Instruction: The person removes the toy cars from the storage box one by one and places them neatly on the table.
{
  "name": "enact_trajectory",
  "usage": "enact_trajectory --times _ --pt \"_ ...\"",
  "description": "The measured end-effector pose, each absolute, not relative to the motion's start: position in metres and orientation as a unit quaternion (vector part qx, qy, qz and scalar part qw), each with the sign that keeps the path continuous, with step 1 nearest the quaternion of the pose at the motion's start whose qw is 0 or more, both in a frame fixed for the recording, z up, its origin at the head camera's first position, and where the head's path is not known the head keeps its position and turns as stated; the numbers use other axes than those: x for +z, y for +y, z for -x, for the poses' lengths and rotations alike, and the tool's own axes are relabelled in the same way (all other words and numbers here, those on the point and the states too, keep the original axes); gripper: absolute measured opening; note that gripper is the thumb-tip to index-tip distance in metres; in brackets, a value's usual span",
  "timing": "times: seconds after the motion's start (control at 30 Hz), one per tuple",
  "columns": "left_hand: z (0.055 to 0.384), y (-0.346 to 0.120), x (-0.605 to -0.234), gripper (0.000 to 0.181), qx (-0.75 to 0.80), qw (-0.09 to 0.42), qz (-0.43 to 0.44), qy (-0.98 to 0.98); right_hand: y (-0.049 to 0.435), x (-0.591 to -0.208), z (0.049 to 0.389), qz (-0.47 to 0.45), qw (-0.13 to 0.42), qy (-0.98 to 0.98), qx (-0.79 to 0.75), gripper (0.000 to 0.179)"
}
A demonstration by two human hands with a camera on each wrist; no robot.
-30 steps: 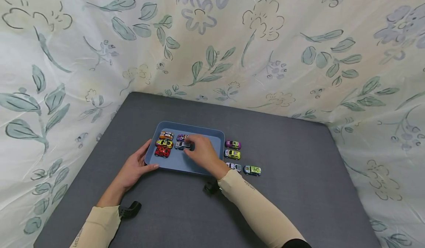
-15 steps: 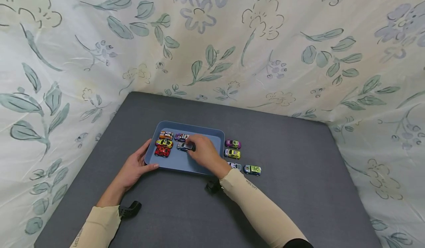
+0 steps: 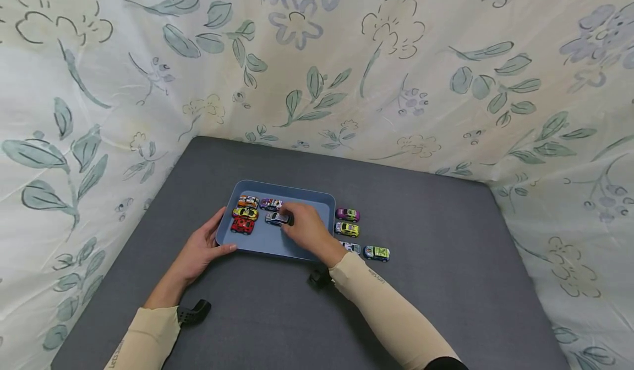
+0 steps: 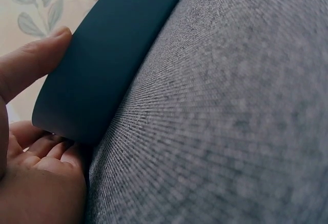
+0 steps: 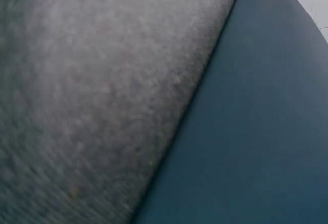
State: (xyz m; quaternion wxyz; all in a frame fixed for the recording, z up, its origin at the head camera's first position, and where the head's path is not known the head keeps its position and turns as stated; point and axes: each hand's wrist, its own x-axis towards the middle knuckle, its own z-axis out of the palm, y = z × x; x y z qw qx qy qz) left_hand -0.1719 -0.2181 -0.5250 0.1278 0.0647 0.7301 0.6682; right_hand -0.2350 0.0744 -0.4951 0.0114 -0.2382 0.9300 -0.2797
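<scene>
A blue tray [image 3: 304,254] lies on the table with several toy cars in its left part. My left hand [image 3: 199,252] holds the tray's near left corner; in the left wrist view, the thumb [image 4: 36,60] lies on the wall and the fingers [image 4: 46,152] bend against its end. Over the tray, my right hand [image 3: 308,227] pinches a silver toy car [image 3: 274,218] at its right end, the fingertips partly hidden. Just behind it sits a purple toy car [image 3: 270,204]. An orange car [image 3: 248,201], a yellow car [image 3: 245,213] and a red car [image 3: 242,226] form a column at left.
Right of the tray stand a purple-green car [image 3: 348,215], a yellow car [image 3: 346,229], a white-blue car [image 3: 351,248] partly behind the forearm, and a green car [image 3: 377,253]. A dark grey cloth [image 3: 446,282] covers the table; a floral curtain [image 3: 396,83] hangs behind.
My right hand has shifted slightly right and nearer with the silver car, so more of the purple car behind it shows. The left hand and the tray have stayed put.
</scene>
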Motion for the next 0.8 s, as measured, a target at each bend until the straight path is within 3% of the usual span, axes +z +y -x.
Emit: enact_trajectory --times 0.33,0.8 --pt "0.169 -0.214 -0.525 0.107 0.667 0.123 -0.061 0.733 0.092 -0.483 0.232 0.202 0.031 0.923 -0.326 0.029" --pt "0.166 -0.212 -0.528 0.107 0.68 0.118 -0.07 0.72 0.139 -0.464 0.225 0.165 -0.028 0.919 -0.357 0.023"
